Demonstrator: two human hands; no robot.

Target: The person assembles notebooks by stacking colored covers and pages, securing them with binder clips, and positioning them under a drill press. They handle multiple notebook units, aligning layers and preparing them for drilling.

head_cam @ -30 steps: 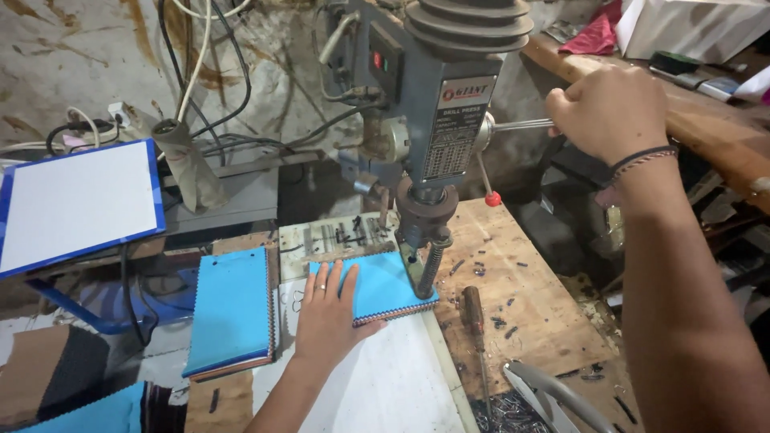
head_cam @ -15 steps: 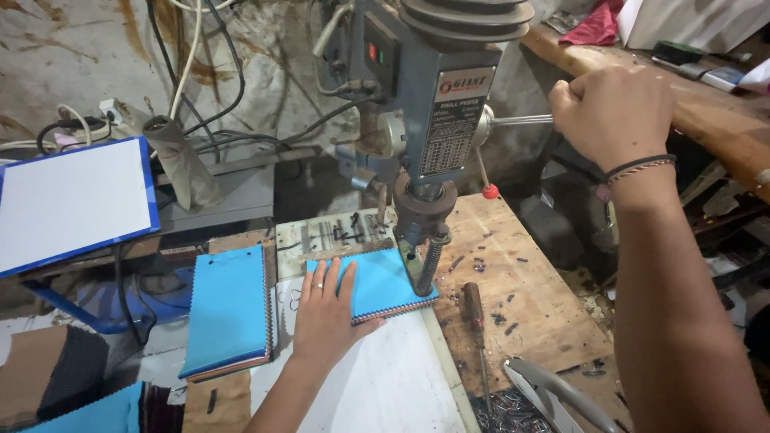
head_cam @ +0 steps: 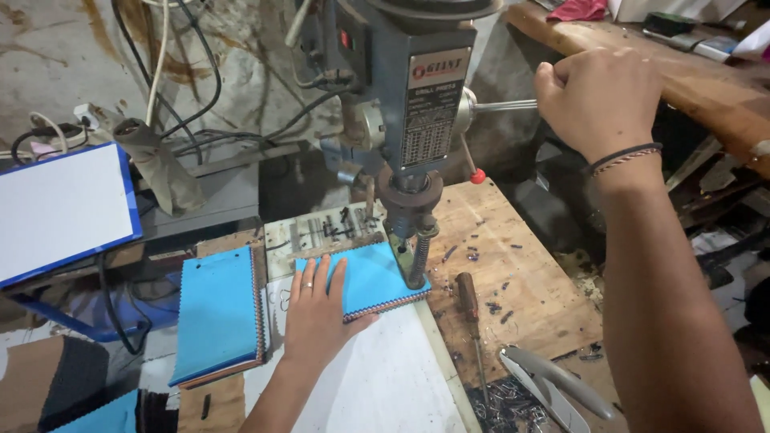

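The turquoise fabric swatch stack (head_cam: 370, 281) lies at the centre of the frame on the wooden table (head_cam: 521, 281), its right corner right under the drill bit (head_cam: 415, 258) of the grey drill press (head_cam: 413, 104). To drill it cleanly, I judge the stack should stay pinned flat with firm, even downward pressure, fingers kept clear of the bit, and the feed lever (head_cam: 501, 105) pulled smoothly rather than jerked. The left hand (head_cam: 319, 313) comes up from the bottom edge, palm down on the stack's left half, fingers spread flat and pointing toward the machine. The right hand (head_cam: 601, 100), in the upper right of the frame, is curled shut around the lever, forearm running down the right side. A second turquoise stack (head_cam: 218, 314) lies just left of the hand, a screwdriver (head_cam: 470, 309) to the right, and a white board with blue border (head_cam: 60, 210) at the left edge.
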